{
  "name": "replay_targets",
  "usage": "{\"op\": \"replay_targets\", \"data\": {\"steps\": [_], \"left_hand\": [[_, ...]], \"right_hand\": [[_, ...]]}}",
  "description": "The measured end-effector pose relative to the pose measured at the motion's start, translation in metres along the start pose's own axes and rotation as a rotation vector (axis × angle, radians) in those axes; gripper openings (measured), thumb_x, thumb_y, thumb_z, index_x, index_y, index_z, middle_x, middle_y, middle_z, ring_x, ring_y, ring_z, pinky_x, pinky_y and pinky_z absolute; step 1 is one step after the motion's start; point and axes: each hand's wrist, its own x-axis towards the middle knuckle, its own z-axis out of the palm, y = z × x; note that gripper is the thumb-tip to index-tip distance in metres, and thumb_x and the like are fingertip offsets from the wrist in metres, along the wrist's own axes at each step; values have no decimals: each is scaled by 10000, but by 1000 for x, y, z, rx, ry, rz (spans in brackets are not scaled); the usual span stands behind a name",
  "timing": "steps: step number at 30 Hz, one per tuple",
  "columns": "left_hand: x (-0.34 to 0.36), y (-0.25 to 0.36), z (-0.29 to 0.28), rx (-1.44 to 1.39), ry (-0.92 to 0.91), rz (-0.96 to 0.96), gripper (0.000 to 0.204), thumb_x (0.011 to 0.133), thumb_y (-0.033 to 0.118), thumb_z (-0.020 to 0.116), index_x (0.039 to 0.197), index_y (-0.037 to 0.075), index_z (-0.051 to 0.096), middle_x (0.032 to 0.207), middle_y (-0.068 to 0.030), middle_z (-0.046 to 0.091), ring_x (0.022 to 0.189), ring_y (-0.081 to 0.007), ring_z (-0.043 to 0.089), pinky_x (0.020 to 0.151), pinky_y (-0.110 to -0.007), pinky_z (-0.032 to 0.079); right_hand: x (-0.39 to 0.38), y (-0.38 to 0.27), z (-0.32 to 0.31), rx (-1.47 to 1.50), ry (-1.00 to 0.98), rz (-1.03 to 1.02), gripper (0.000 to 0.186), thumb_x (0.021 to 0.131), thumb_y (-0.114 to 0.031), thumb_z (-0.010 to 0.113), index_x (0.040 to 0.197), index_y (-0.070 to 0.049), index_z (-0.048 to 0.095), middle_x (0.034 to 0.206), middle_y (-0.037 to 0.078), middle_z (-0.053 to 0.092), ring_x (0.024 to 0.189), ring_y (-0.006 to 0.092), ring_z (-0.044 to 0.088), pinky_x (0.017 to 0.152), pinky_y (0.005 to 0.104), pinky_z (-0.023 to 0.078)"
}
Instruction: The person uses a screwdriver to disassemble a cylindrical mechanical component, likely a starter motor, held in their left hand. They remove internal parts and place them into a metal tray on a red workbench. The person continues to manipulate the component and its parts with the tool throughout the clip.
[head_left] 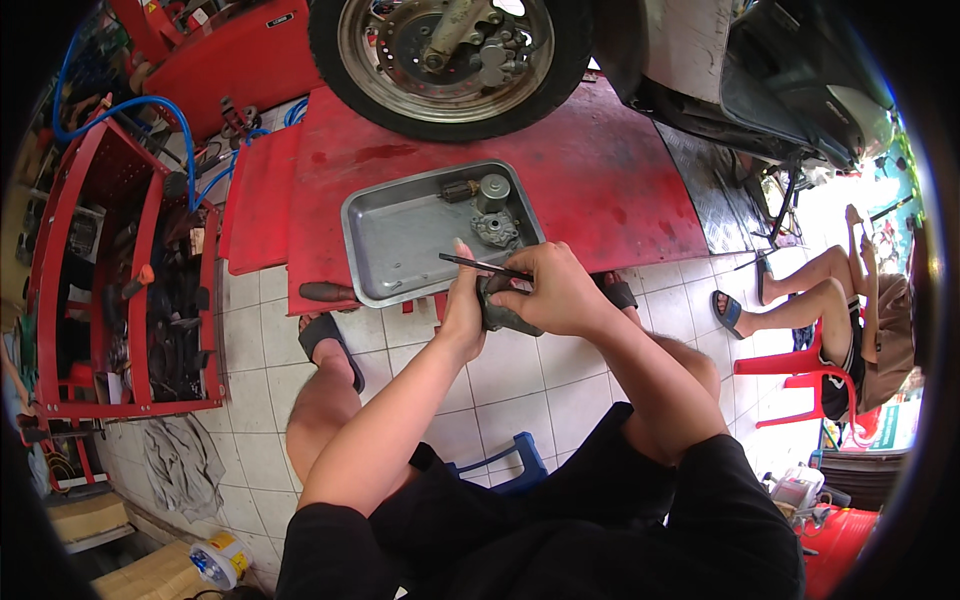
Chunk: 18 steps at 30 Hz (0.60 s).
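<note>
Over the near edge of a metal tray (pixel 400 230), my left hand (pixel 464 308) is closed around a dark grey metal part (pixel 510 317), its thumb pointing up. My right hand (pixel 562 290) pinches a slim black tool (pixel 470 263), which lies across the top of that part with its end pointing left. Fingers hide much of the part and the tool's right end. Inside the tray, on its right side, are a silvery cylinder (pixel 494 190), a grey cast metal piece (pixel 493 230) and a small dark fitting (pixel 458 190).
A motorbike wheel (pixel 450 115) stands on the red lift platform (pixel 620 180) beyond the tray. Red tool shelving (pixel 150 290) is at left. A screwdriver-like tool handle (pixel 327 292) lies near the platform's front edge. Another person (pixel 840 300) sits on a red chair (pixel 790 370) at right.
</note>
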Motion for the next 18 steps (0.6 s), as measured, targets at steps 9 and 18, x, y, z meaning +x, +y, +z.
{"op": "replay_targets", "data": {"steps": [9,18], "left_hand": [[-2,-3,6,104,32,108,867,895,841,251,1031,81,645,943,-41,662,906,-154,650,833,-323,528],[-2,0,6,34,35,106,880,930,795,289,1190,13,598,1107,-92,639,1035,-171,619,916,-324,504]], "right_hand": [[-1,0,4,-64,66,-37,274,728,-162,776,980,-61,734,794,158,702,837,365,686,741,446,530],[-4,-1,11,-80,147,-144,315,724,-119,796,998,1,697,853,185,703,809,372,686,706,407,530]]}}
